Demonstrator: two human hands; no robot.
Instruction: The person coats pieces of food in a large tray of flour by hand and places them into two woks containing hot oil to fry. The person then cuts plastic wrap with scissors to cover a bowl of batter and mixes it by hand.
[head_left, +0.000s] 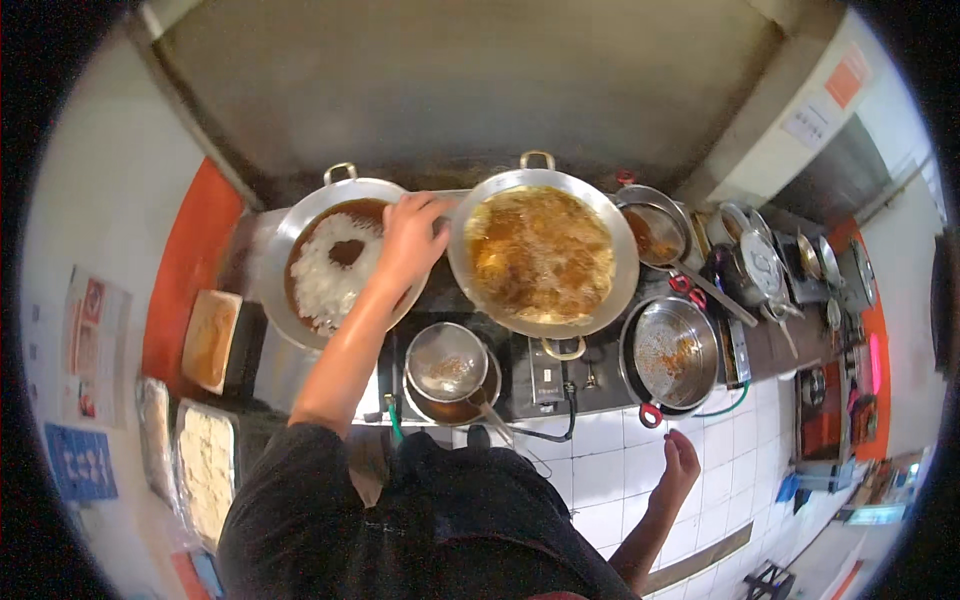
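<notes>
My left hand (416, 232) reaches over the right side of a wide metal wok (279, 300), its fingers curled above the gap between two woks. What lies under the fingertips is hidden. White foam (319, 274) covers much of the brown liquid in that wok. Beside it, a second two-handled wok (461, 277) holds bubbling golden oil (540, 251) with food frying in it. My right hand (679, 461) hangs low over the floor, just below a red-handled pan (651, 415). Nothing shows between its thumb and loosely bent fingers.
A mesh strainer (446, 360) rests across a pot of brown liquid (429, 409) in front. A perforated metal strainer (675, 352) sits in the red-handled pan. Another pan (652, 225) holds a long-handled strainer. Trays of pale food (206, 465) stand left; several pots (761, 259) stand right.
</notes>
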